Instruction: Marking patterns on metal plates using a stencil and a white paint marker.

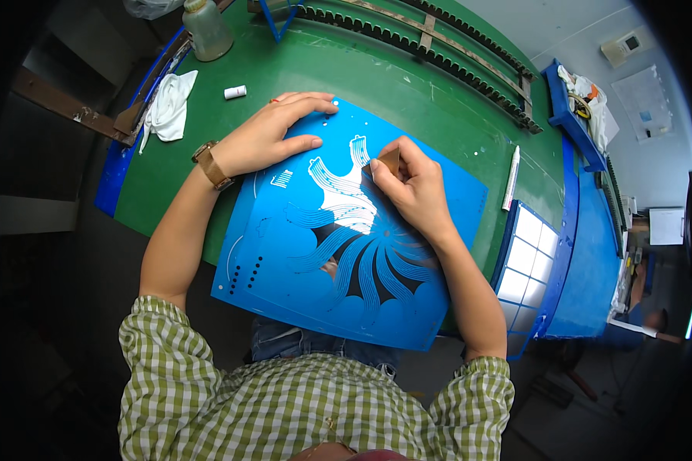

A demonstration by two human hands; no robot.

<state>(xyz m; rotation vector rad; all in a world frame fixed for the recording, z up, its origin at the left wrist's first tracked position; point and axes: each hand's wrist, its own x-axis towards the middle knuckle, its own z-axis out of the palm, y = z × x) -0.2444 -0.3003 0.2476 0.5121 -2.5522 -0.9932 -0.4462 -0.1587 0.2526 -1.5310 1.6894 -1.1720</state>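
A large blue sheet (392,326) with a fan of curved cut-out strips lies tilted on the green tabletop, its near edge over my lap. On its far left corner rests my left hand (265,134), fingers spread and laid on the surface. A brown watch (212,165) is on that wrist. My right hand (421,188) pinches a small flat brown piece (390,160), maybe sandpaper, between thumb and fingers. That piece is at the sheet, beside the strips that shine white. Its lower edge is partly hidden by my thumb.
On the green table (261,65) are a white cloth (167,106), a small white cylinder (235,92), a cloudy bottle (207,34) and a white marker (512,178). A long slotted rack (426,50) spans the back. Blue-framed pane (529,238) and blue bin (572,115) stand right.
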